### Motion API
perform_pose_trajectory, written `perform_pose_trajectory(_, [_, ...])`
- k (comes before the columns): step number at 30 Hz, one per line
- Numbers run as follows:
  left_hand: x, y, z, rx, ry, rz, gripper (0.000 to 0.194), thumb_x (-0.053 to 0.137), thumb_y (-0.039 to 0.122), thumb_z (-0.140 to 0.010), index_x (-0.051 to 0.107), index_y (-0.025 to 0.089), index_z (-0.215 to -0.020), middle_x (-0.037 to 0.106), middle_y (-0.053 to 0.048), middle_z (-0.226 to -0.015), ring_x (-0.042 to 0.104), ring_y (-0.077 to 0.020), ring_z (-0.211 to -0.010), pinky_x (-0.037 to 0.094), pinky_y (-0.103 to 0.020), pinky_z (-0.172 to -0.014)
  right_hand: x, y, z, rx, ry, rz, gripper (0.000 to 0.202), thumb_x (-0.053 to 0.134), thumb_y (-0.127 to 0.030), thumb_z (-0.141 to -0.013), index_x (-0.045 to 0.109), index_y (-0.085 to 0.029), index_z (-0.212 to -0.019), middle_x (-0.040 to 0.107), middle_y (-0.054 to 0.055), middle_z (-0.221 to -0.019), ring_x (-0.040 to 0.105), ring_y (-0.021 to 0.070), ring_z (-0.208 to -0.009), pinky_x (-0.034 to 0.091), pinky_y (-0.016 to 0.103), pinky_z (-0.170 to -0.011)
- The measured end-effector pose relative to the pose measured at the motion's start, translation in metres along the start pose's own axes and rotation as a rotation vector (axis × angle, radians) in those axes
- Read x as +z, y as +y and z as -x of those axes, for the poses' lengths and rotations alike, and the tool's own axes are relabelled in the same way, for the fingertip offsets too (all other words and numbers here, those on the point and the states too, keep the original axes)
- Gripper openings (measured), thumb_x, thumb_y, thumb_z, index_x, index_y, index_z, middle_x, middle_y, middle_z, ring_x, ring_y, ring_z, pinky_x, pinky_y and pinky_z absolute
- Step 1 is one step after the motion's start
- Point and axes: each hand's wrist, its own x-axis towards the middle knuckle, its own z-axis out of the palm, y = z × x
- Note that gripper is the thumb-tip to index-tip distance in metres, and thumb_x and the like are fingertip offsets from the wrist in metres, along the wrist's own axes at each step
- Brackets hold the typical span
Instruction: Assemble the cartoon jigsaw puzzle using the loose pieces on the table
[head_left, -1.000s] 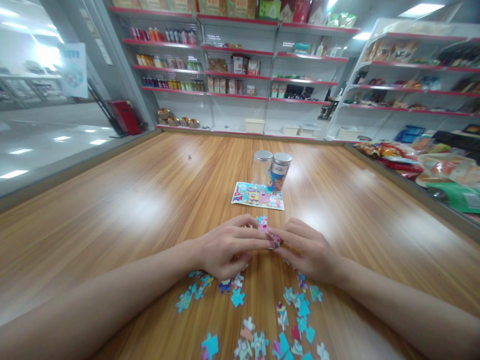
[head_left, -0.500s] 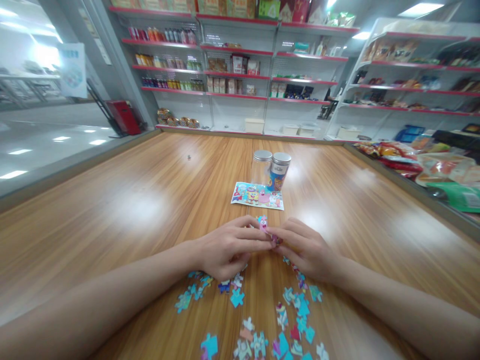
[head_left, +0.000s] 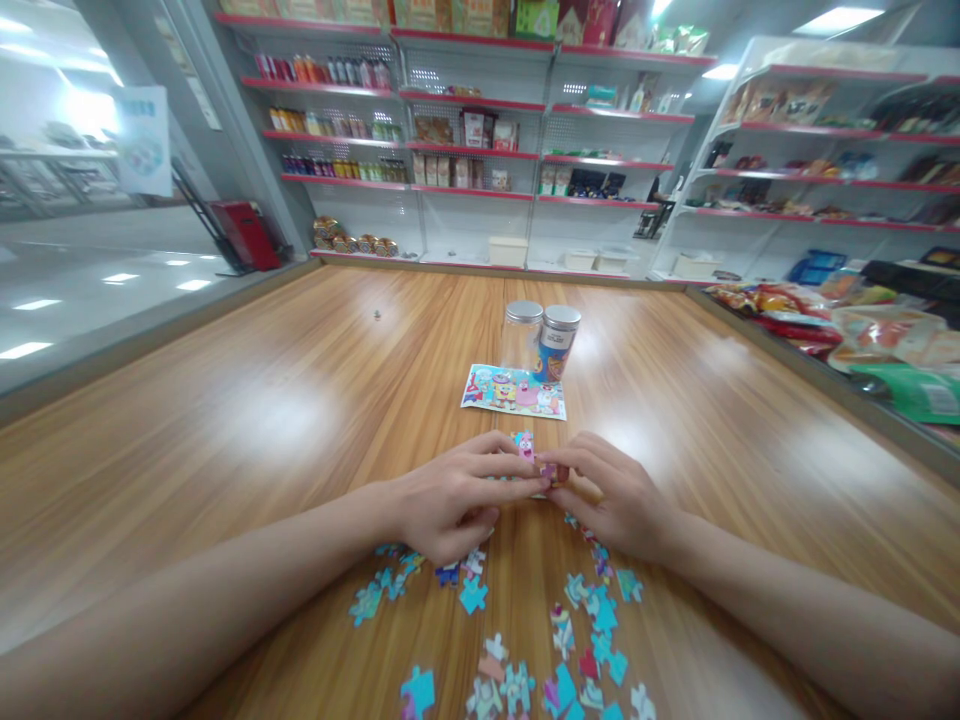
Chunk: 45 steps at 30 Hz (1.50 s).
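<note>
Left hand: palm down, fingers laid across the jigsaw section; whether it grips any of it cannot be told.
Right hand: thumb and forefinger closed on a pink-and-brown piece, just beside the left fingertips.
Jigsaw section: on the counter, largely under the fingers; a pink cartoon face shows at its far end. Join with the pinched piece: too covered to confirm.
Loose pieces: scattered on the near side of the hands, mostly light blue, with some white, purple and red; several partly overlap.
Picture card: printed with cartoon figures, flat, just beyond the hands.
Clear jar: upright, silver lid, at the card's far edge.
Labelled jar: blue wrap, silver lid, upright, close beside the clear one.
Shelving: red-edged, stocked with bottles and packets, behind the counter.
</note>
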Motion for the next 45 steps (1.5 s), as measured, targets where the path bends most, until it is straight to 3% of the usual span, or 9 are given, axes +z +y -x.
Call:
perform_pose_trajectory(11, [-0.001, -0.001, -0.002, -0.005, 0.083, 0.074, 0.075, 0.051, 0.007, -0.075, 0.045, 0.021, -0.149, 0.066, -0.013, -0.132, 0.059, -0.0286, -0.113, 0.053, -0.054, -0.097, 0.0, 0.004, 0.001, 0.024, 0.024, 0.095, 0.031, 0.072, -0.026, -0.091, 0.065, -0.021, -0.121, 0.066, 0.007, -0.09, 0.061, 0.0218, -0.083, 0.053, 0.037, -0.073])
perform_pose_trajectory(17, [0.0, -0.001, -0.002, -0.138, 0.155, -0.065, 0.049, 0.05, 0.004, -0.079, 0.064, 0.017, -0.125, 0.07, -0.013, -0.112, 0.061, -0.0257, -0.103, 0.052, -0.051, -0.097, 0.0, 0.006, 0.002, 0.072, 0.037, 0.111, 0.027, 0.073, -0.03, -0.09, 0.068, -0.019, -0.115, 0.067, 0.007, -0.092, 0.062, 0.0219, -0.085, 0.053, 0.037, -0.075])
perform_pose_trajectory(21, [0.002, -0.003, -0.003, -0.228, 0.125, -0.144, 0.037, 0.052, 0.004, -0.082, 0.071, 0.018, -0.111, 0.071, -0.011, -0.112, 0.058, -0.0265, -0.108, 0.053, -0.048, -0.097, 0.003, 0.011, 0.003, 0.225, 0.042, 0.16, 0.022, 0.074, -0.032, -0.09, 0.071, -0.019, -0.107, 0.066, 0.008, -0.091, 0.062, 0.0225, -0.087, 0.052, 0.038, -0.078])
perform_pose_trajectory(25, [0.005, -0.006, -0.002, -0.239, 0.097, -0.149, 0.037, 0.052, 0.003, -0.083, 0.073, 0.018, -0.11, 0.073, -0.01, -0.11, 0.06, -0.0248, -0.106, 0.053, -0.045, -0.096, 0.006, 0.018, 0.004, 0.36, 0.013, 0.219, 0.016, 0.071, -0.034, -0.09, 0.074, -0.019, -0.098, 0.066, 0.007, -0.088, 0.062, 0.0225, -0.086, 0.051, 0.039, -0.079])
perform_pose_trajectory(35, [0.006, -0.007, -0.001, -0.27, 0.082, -0.131, 0.036, 0.054, 0.004, -0.084, 0.073, 0.018, -0.111, 0.072, -0.009, -0.112, 0.062, -0.0236, -0.103, 0.052, -0.043, -0.096, 0.006, 0.02, 0.004, 0.395, -0.042, 0.225, 0.024, 0.07, -0.039, -0.091, 0.075, -0.022, -0.106, 0.065, 0.007, -0.092, 0.063, 0.0236, -0.089, 0.051, 0.04, -0.083])
perform_pose_trajectory(42, [0.007, -0.007, 0.001, -0.284, 0.08, -0.126, 0.037, 0.053, 0.004, -0.085, 0.072, 0.019, -0.113, 0.071, -0.009, -0.113, 0.062, -0.0237, -0.105, 0.051, -0.043, -0.097, 0.003, 0.02, 0.004, 0.413, -0.043, 0.2, 0.026, 0.052, -0.012, -0.095, 0.073, -0.02, -0.109, 0.066, 0.008, -0.094, 0.064, 0.0228, -0.093, 0.05, 0.038, -0.085])
perform_pose_trajectory(45, [0.007, -0.007, 0.001, -0.282, 0.079, -0.126, 0.036, 0.054, 0.004, -0.085, 0.073, 0.019, -0.112, 0.071, -0.009, -0.113, 0.062, -0.0237, -0.105, 0.051, -0.043, -0.097, 0.003, 0.02, 0.004, 0.433, -0.029, 0.201, 0.022, 0.055, -0.013, -0.094, 0.073, -0.02, -0.103, 0.067, 0.007, -0.092, 0.064, 0.0227, -0.09, 0.05, 0.037, -0.083])
